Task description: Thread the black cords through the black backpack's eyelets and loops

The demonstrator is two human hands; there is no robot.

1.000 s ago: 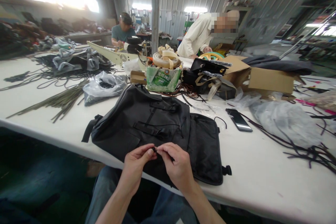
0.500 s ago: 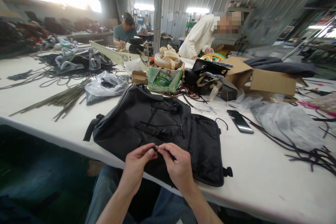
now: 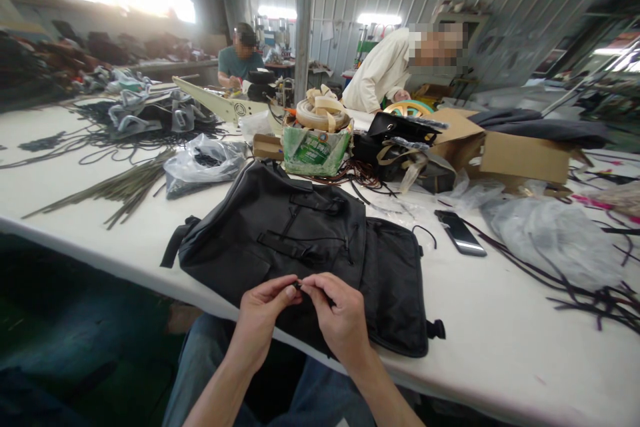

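A black backpack [image 3: 280, 233] lies flat on the white table [image 3: 500, 340] in front of me. My left hand [image 3: 260, 320] and my right hand [image 3: 340, 317] meet over its near edge. Both pinch a small black piece [image 3: 299, 285] between thumb and fingertips; it is too small to name, and I cannot tell if it is joined to the backpack. The fingers of both hands are closed.
A phone [image 3: 460, 233] lies right of the backpack. Behind stand a green box of strap rolls [image 3: 314, 147], a cardboard box [image 3: 505, 150], plastic bags [image 3: 203, 163], black cords [image 3: 590, 293] and thin rods [image 3: 120, 190]. Two other people [image 3: 385, 70] work at the far side.
The view has shifted slightly; my hands stay pinched together on the small black piece over the backpack's near edge.
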